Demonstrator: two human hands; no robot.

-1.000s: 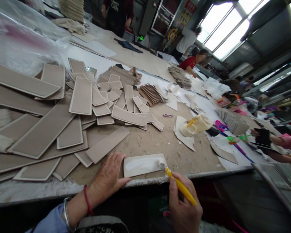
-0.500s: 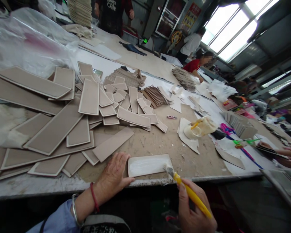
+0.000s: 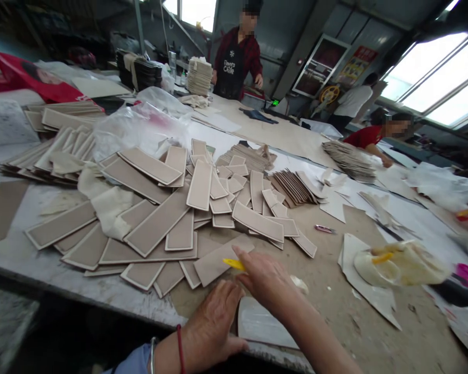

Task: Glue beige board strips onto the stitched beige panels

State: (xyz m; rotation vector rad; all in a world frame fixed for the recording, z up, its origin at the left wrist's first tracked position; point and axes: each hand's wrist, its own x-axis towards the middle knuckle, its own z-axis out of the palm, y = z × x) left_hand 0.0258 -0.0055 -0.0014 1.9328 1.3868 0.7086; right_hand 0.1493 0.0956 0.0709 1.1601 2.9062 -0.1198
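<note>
1. The right hand (image 3: 263, 272) has its fingers closed round a yellow brush handle (image 3: 234, 264); only the handle's end shows clearly.
2. The left hand (image 3: 216, 324) is spread, thumb and fingers apart, at the left end of a white-coated panel (image 3: 263, 323).
3. That panel lies flat along the near edge of the work surface (image 3: 315, 278), partly hidden under the right forearm.
4. Beyond the hands, a bare taupe panel (image 3: 214, 265) rests against a loose heap of pale-rimmed panels (image 3: 156, 223), which spreads from the near edge toward the left.
5. Past the heap stands a row of brown pieces (image 3: 292, 187); a small cutter-like tool (image 3: 325, 229) lies nearer.
6. Toward the right edge, a whitish tub (image 3: 378, 270) sits on a pale scrap (image 3: 353, 254).
7. At the far edge stands a person in a dark apron (image 3: 230, 75).
</note>
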